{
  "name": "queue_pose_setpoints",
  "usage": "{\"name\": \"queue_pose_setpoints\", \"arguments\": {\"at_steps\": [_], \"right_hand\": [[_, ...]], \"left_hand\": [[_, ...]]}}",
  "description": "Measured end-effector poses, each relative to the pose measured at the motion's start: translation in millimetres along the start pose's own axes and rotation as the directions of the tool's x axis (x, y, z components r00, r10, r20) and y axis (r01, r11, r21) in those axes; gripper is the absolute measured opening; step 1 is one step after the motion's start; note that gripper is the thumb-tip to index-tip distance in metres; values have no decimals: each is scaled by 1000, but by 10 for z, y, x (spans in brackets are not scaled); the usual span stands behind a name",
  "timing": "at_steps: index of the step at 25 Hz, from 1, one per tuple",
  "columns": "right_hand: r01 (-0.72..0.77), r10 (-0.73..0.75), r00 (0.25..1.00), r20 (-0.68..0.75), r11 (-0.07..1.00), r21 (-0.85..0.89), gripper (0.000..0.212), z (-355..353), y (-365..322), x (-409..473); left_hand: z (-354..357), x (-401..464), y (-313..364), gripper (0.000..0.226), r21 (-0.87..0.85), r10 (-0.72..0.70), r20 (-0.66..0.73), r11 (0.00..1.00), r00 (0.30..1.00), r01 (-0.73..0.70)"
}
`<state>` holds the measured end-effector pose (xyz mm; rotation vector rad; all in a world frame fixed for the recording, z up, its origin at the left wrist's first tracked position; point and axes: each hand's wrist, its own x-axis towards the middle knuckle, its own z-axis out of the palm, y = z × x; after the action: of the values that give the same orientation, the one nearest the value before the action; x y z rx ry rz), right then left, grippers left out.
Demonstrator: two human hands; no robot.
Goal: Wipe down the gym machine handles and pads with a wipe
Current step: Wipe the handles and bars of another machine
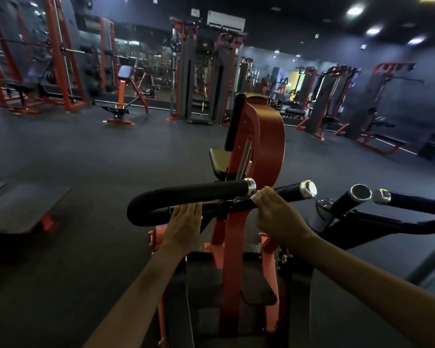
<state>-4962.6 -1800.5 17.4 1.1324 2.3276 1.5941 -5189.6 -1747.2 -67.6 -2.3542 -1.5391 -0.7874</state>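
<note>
Room: a dim gym with ceiling spotlights, mirrored walls and red-framed racks (60,59) and cable stations (201,71) well apart from the person.
Floor: dark matte rubber flooring (86,159), flat and bare around the near machine.
Machine: a red steel frame (261,136) with a curved upright and a black chest pad (234,121) standing on edge.
Seat pad: black, smooth (219,162), just below the chest pad.
Handles: a curved black foam-covered handle (186,194) with a chrome end cap; a second black handle (289,192) beside it, chrome-capped too.
Left hand: the left hand (183,222) lies flat, fingers straight, against the curved handle's lower bar.
Right hand: the right hand (274,212) is curled closed around the second handle.
Wipe: cannot tell whether either hand has one.
</note>
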Motion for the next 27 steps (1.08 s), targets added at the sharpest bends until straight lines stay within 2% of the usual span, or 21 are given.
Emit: {"name": "queue_pose_setpoints", "arguments": {"at_steps": [3,4,6,11,14,17,18,20,22,23,27], "right_hand": [[-68,67,997,-38,997,-24,23,-125,242,-193],[-97,96,995,-29,995,-23,23,-184,323,-256],[-192,192,981,6,981,-26,35,-324,471,-376],[-396,388,916,106,916,69,43,-567,762,-615],[-492,499,867,14,849,195,55,-658,741,-723],[-350,432,890,-144,851,392,38,-730,318,-545],[-296,396,906,-151,847,442,38,-667,112,-466],[-246,328,943,-53,796,553,38,-470,-239,-250],[-296,320,944,78,719,629,40,-236,-404,40],[-308,326,941,94,702,642,40,-133,-430,199],[-305,213,952,218,698,648,30,122,-548,619]], "left_hand": [[35,1,-8,66,10,15,-23,1000,1000,-15],[45,1,-11,68,16,16,-24,1000,1000,-16],[70,-1,-16,69,24,14,-24,1000,1000,-14],[162,-11,-27,65,5,7,-50,1000,999,-7],[197,-14,-30,63,13,7,-86,1000,996,-6],[253,-17,-44,61,59,7,-83,998,997,-2],[273,-24,-55,60,71,7,-83,997,997,-1],[299,-36,-74,58,84,18,-93,996,995,-10],[315,-60,-91,56,76,55,-127,996,990,-46],[321,-74,-99,56,73,73,-141,995,987,-63],[377,-222,-114,65,72,94,-152,994,984,-84]]}}
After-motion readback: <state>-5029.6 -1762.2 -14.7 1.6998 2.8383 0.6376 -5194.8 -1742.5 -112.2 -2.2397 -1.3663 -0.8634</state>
